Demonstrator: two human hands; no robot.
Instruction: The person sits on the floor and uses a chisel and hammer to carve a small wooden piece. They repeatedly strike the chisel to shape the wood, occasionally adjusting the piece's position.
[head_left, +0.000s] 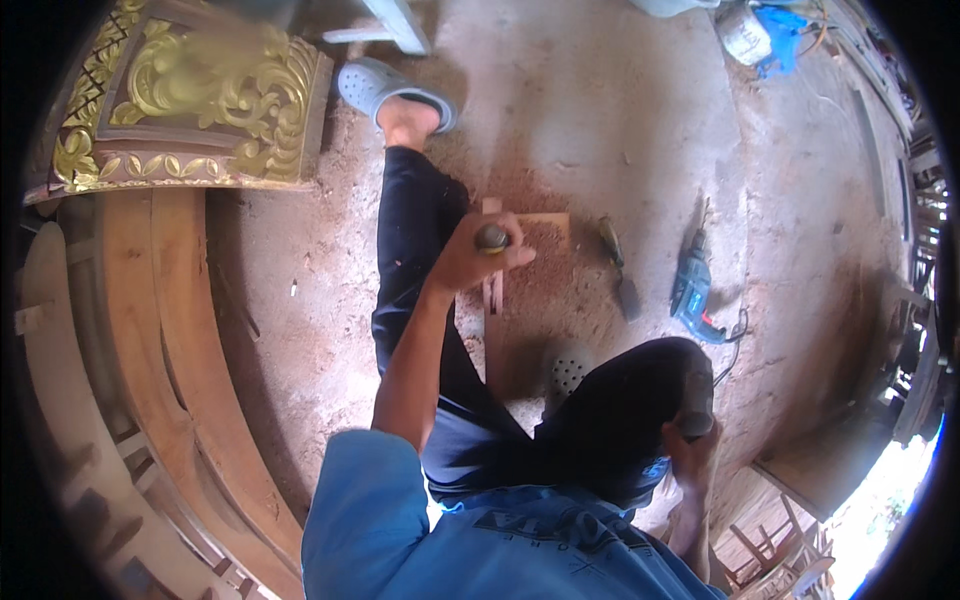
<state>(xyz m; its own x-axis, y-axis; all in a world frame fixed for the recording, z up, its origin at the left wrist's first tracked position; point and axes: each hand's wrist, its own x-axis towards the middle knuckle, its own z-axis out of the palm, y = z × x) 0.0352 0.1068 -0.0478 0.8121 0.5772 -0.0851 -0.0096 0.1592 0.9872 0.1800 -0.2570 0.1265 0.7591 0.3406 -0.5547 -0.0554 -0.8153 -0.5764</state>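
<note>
My left hand (pixel 475 250) is closed around an upright chisel, whose round dark handle end (pixel 492 237) shows above the fist; its blade is hidden beneath the hand. Under that hand lies a narrow light wooden piece (pixel 493 296) with a dark slot, on or against a board (pixel 548 218) strewn with reddish wood chips. Beside my right knee, my right hand (pixel 690 450) grips a mallet with a dark, blunt cylindrical head (pixel 695 398), somewhat blurred. It is held raised, apart from the chisel.
Right of the board lie a hand tool (pixel 620 270) with a flat dark end and a blue-green power drill (pixel 692 285) with its cord. A gilded carved panel (pixel 210 95) and long curved timbers (pixel 185 330) stand at left. A white bucket (pixel 742 38) sits far right.
</note>
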